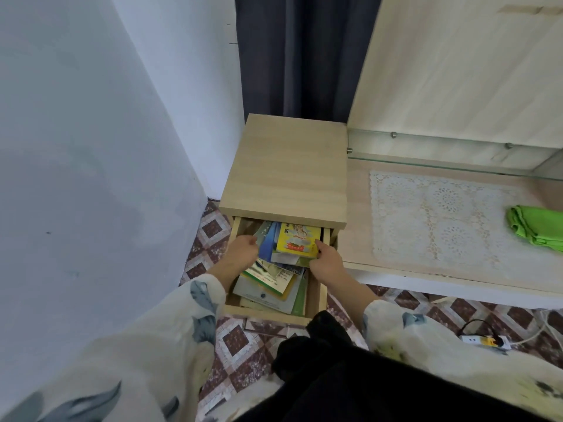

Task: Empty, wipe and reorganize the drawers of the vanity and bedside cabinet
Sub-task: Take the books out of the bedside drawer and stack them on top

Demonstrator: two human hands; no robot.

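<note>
The light wooden bedside cabinet (286, 172) stands in the corner with its top drawer (316, 300) pulled out. The drawer holds a messy stack of books and booklets (268, 287), with a yellow book (297, 240) on top at the back. My left hand (242, 249) reaches into the left side of the drawer, fingers curled around the edge of the stack. On the other side, my right hand (327, 261) grips the stack at the yellow book's lower right corner. A folded green cloth (536, 228) lies on the vanity top (359, 239) at the far right.
A white lace mat (441, 220) covers the vanity top under a glass shelf (457, 159). A dark curtain (301, 56) hangs behind the cabinet, a white wall to the left. A power strip (484, 341) with cables lies on the patterned tile floor at the right.
</note>
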